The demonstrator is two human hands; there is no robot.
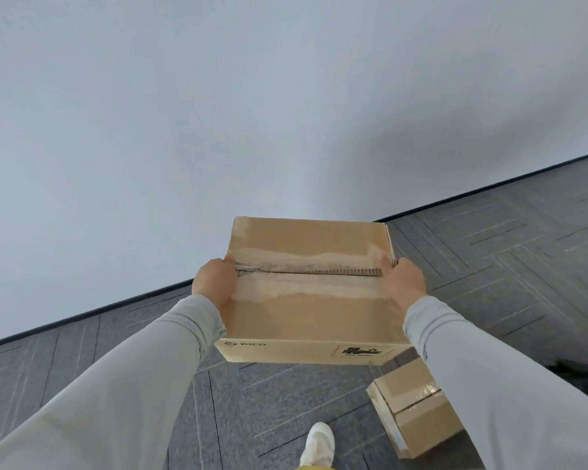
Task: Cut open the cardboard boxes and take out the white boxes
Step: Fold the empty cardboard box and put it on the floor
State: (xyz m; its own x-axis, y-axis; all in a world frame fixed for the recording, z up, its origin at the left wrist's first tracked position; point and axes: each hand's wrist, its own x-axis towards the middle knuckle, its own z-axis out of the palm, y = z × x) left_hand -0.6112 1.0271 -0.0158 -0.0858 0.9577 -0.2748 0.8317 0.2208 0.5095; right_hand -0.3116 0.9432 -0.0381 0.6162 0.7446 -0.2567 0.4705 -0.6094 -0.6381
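Grey carpet-tile floor (pixel 252 401) fills the lower frame and meets a plain pale wall (pixel 218 96) along a thin black skirting strip (pixel 133 299) running diagonally thru mid-frame. Person holds a cardboard box (pixel 306 317) up off the floor at frame centre, btwn both hands, arms in light grey sleeves (pixel 116 368). Left grip (pixel 214 283) is clamped on the box's edge at centre-left, fingers curled round the side. Right grip (pixel 404 283) is clamped on the opposite edge, thumb lying on the top face, other fingers hidden down the side. Box top is closed; its centre seam runs side to side btwn the hands, w/ a paler torn-looking band along it. Near face reads "PICO". Second cardboard box (pixel 418 418) sits on the floor at lower right, turned at an angle, glossy tape on top, partly behind the sleeve. White shoe (pixel 318 442) at bottom centre, near it but apart.
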